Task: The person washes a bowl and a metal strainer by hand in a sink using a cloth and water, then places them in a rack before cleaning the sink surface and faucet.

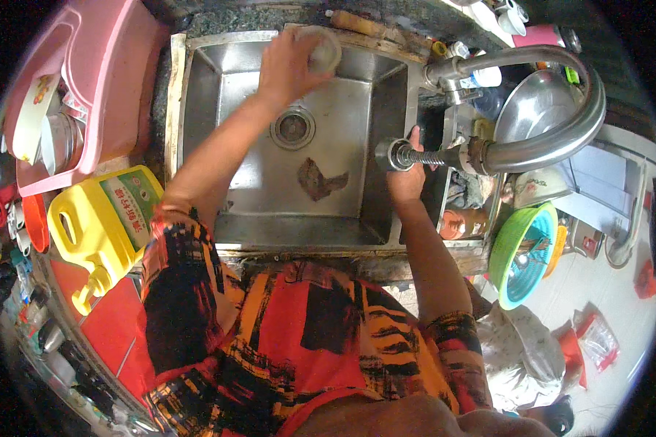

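My left hand (287,68) is over the back edge of a stainless steel sink basin (333,131), its fingers around the rim of a round, pale translucent vessel (325,52); both are slightly blurred. My right hand (407,183) is at the divider right of the basin, partly hidden behind the spout head of a metal faucet (396,153). Whether it grips the spout or the divider cannot be told. A flat, irregular brown piece (320,180), perhaps a scrap of cloth, lies on the basin floor near the round drain (293,128).
Left are a pink plastic bin (123,82) with dishes and a yellow pump jug (109,218). The faucet neck (590,109) arches over the right side. Beyond it stand a metal bowl (536,106) and a green-rimmed basket (503,262). A wooden piece (361,24) lies along the back ledge.
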`<move>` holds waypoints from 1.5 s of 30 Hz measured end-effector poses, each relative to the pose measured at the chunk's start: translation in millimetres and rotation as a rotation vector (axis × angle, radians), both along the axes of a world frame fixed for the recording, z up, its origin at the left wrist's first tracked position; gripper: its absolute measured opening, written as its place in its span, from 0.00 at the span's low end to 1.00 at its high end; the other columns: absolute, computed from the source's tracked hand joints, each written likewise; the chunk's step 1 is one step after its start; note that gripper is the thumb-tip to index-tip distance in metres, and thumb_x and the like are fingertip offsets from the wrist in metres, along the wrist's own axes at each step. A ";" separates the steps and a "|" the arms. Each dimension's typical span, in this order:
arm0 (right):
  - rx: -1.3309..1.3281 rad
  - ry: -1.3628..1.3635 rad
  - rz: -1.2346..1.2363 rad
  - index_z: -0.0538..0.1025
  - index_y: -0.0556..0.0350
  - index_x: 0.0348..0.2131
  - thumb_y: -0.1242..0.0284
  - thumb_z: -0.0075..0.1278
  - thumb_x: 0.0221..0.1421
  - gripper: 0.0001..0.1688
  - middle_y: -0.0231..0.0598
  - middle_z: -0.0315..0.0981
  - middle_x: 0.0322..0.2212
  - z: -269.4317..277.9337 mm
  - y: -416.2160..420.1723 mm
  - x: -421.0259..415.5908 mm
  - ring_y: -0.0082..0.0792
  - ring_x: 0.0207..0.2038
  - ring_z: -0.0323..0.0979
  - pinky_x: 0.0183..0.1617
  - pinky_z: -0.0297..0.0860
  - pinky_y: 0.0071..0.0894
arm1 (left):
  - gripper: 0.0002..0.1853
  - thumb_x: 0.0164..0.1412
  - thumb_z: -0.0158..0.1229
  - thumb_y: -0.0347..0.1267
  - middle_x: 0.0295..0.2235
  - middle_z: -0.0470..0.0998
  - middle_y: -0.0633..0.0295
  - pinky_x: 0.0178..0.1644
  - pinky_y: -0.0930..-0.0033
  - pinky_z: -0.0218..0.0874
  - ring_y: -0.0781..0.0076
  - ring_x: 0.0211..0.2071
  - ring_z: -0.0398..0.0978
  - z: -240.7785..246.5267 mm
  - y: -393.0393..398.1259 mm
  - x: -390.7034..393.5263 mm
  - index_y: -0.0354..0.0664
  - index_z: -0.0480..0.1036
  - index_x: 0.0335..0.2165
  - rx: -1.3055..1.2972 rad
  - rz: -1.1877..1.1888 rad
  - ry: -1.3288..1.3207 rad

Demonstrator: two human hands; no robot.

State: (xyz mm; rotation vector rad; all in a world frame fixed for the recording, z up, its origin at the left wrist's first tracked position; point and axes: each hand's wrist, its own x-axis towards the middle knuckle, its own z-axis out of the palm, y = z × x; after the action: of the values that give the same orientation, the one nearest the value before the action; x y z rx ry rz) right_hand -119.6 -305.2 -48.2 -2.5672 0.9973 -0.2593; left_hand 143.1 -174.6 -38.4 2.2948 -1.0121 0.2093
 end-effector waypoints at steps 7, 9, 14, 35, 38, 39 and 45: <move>-0.006 -0.036 0.009 0.50 0.58 0.56 0.74 0.50 0.44 0.41 0.46 0.64 0.35 -14.8 -5.0 -4.2 0.45 0.39 0.64 0.44 0.59 0.38 | 0.35 0.30 0.66 0.43 0.43 0.63 0.50 0.46 0.55 0.56 0.51 0.45 0.62 -93.1 80.0 -126.8 0.45 0.67 0.41 0.311 -0.419 0.407; -0.059 -0.038 0.065 0.49 0.60 0.56 0.71 0.50 0.44 0.42 0.52 0.63 0.35 -14.9 -7.3 -4.7 0.51 0.36 0.65 0.38 0.63 0.42 | 0.33 0.32 0.65 0.43 0.43 0.64 0.50 0.44 0.54 0.57 0.52 0.44 0.63 -107.6 84.9 -137.0 0.44 0.67 0.41 0.334 -0.397 0.402; -0.108 -0.028 0.070 0.49 0.60 0.55 0.71 0.50 0.43 0.43 0.51 0.63 0.35 -15.4 -6.8 -4.4 0.51 0.36 0.65 0.38 0.63 0.42 | 0.22 0.44 0.56 0.37 0.43 0.64 0.52 0.42 0.54 0.58 0.55 0.43 0.65 -137.1 68.0 -113.9 0.41 0.67 0.40 0.311 -0.047 0.266; -0.079 -0.145 0.080 0.52 0.63 0.54 0.69 0.51 0.43 0.41 0.51 0.64 0.30 -19.4 -9.6 -3.2 0.47 0.32 0.66 0.35 0.63 0.40 | 0.21 0.53 0.45 0.35 0.47 0.62 0.47 0.50 0.59 0.56 0.53 0.48 0.60 -167.8 65.7 -26.5 0.36 0.62 0.45 0.250 -0.348 0.002; -0.118 -0.170 0.116 0.51 0.63 0.54 0.69 0.51 0.43 0.42 0.50 0.64 0.29 -28.1 -14.6 -7.1 0.46 0.32 0.66 0.35 0.63 0.38 | 0.22 0.50 0.48 0.33 0.47 0.62 0.46 0.49 0.58 0.56 0.54 0.47 0.62 -160.1 22.7 -5.1 0.35 0.63 0.44 0.221 0.076 0.134; -0.099 -0.134 0.105 0.51 0.63 0.54 0.69 0.52 0.42 0.43 0.50 0.64 0.29 -27.1 -14.4 -5.9 0.46 0.32 0.66 0.35 0.63 0.38 | 0.22 0.49 0.49 0.34 0.46 0.62 0.45 0.48 0.58 0.56 0.54 0.46 0.62 -160.5 18.3 -5.5 0.35 0.63 0.44 0.220 0.100 0.123; -0.061 -0.121 0.078 0.49 0.63 0.55 0.69 0.54 0.40 0.46 0.51 0.63 0.30 -25.6 -13.5 -5.1 0.47 0.32 0.66 0.37 0.63 0.38 | 0.17 0.49 0.48 0.32 0.39 0.66 0.47 0.45 0.57 0.58 0.52 0.42 0.65 -162.6 21.8 -28.4 0.34 0.64 0.39 0.267 -0.204 0.126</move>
State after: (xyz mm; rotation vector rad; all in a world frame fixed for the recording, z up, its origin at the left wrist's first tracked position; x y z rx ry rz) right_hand -124.6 -318.8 -73.8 -2.6037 0.8564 -0.4245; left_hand 114.8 -152.9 -201.0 2.3819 -1.2608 -0.1621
